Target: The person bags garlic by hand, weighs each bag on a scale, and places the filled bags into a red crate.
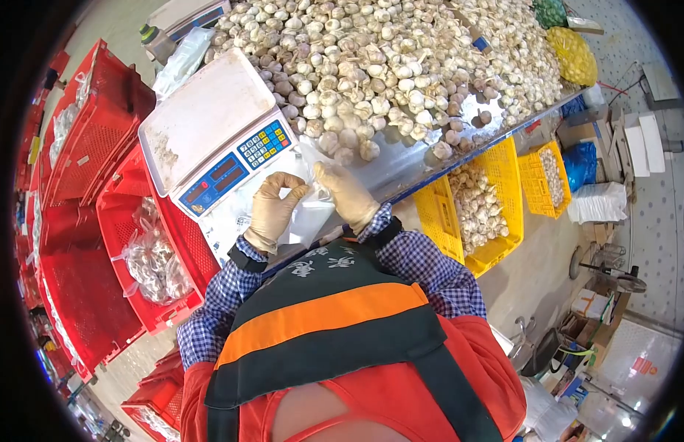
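Note:
My left hand (274, 209), in a cream glove, curls thumb and finger into a pinch at the edge of a clear plastic bag (309, 220). Right beside it, my gloved right hand (345, 193) has its fingers closed on the same thin bag near its top. The bag hangs limp and looks flat at the table's front edge. Just left of my hands stands a white weighing scale (209, 121) with a blue keypad. Beyond my hands, a large heap of garlic bulbs (371, 66) covers the metal table (401, 162).
Red crates (115, 202) stand on the left, one with bagged garlic (156, 269). Yellow crates (507, 191) of garlic sit below the table on the right. A bottle (158, 44) and plastic bags (183, 62) lie past the scale. A yellow net sack (572, 57) rests at the far right corner.

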A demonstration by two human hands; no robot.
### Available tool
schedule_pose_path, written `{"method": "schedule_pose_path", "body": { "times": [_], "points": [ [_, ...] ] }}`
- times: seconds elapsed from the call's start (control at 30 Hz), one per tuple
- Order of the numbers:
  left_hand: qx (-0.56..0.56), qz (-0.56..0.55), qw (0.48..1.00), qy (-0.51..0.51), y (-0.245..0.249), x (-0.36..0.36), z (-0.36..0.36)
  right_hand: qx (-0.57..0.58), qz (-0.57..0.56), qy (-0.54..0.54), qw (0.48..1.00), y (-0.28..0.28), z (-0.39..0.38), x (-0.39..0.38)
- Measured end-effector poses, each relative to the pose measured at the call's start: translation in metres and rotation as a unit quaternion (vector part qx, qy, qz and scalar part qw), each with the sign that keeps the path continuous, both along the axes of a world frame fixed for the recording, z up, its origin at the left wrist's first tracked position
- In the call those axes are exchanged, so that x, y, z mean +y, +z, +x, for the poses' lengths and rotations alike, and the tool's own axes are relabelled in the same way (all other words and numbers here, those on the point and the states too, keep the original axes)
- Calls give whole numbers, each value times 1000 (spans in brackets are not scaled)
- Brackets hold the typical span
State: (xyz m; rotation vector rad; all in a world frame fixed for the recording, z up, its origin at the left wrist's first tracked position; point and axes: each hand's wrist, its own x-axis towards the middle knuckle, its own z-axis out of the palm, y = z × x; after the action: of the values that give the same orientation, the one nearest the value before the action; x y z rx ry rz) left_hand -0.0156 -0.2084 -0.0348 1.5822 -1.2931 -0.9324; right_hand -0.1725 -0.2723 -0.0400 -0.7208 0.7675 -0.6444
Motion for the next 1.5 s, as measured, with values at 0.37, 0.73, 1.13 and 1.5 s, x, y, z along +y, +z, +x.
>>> {"method": "schedule_pose_path", "body": {
  "times": [0.37,0.73,1.13,1.5],
  "points": [
    [15,-113,992,46,5,-14,0,243,-502,-72,827,-2,-33,-5],
    [-274,-133,929,-213,78,-8,0,195,-293,109,930,44,-21,2],
    [188,38,981,16,-2,33,27,581,-401,122,698,-22,-101,-16],
    [-37,67,997,-25,-163,-29,-65,592,-128,72,792,-31,-154,-102]
  ]
}}
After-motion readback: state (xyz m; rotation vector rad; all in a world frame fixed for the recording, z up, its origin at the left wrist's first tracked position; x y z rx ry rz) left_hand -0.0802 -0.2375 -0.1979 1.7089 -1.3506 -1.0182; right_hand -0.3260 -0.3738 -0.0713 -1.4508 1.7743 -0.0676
